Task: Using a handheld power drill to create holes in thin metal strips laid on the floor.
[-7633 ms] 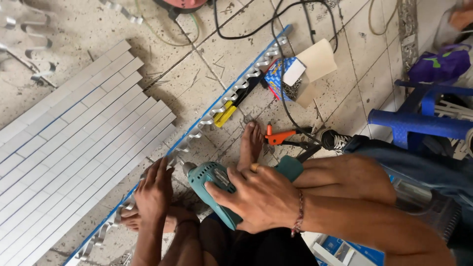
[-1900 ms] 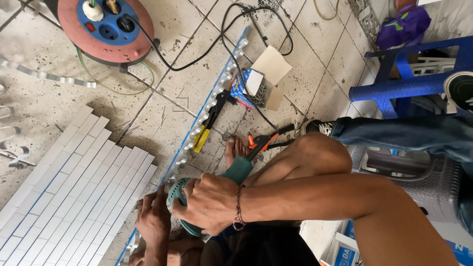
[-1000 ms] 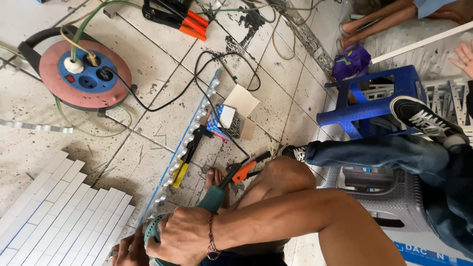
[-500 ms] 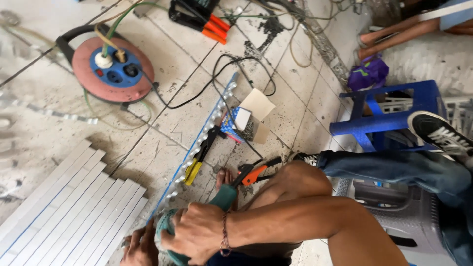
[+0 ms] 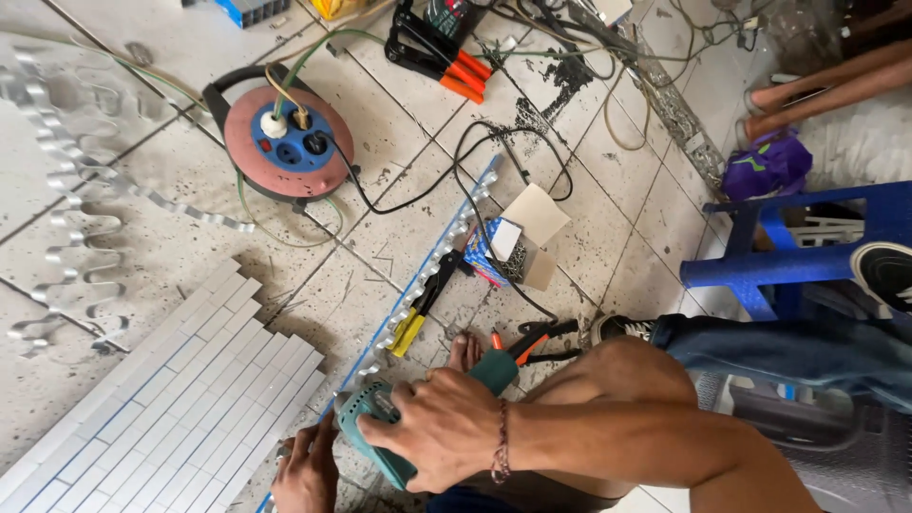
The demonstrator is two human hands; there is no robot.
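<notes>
My right hand (image 5: 442, 432) grips a teal power drill (image 5: 366, 410) low over the floor, its nose at the near end of a long metal rail (image 5: 429, 274) with blue film and small clips. My left hand (image 5: 309, 470) rests at the bottom edge beside the drill's nose, fingers against the rail's end. My bare foot (image 5: 465, 351) lies just behind the drill. A bracelet sits on my right wrist.
Grey slats (image 5: 171, 399) lie stacked at the left, wavy metal strips (image 5: 66, 190) beyond. A red-blue cable reel (image 5: 290, 142), a screw box (image 5: 513, 252), orange pliers (image 5: 532, 342) and a yellow-handled tool (image 5: 408, 328) lie on the tiles. A blue stool (image 5: 788, 247) and another person's jeans leg (image 5: 788, 347) are at the right.
The view has tilted up, so the cable reel and far tools now show and my hands sit lower in frame. My right hand stays on the drill.
</notes>
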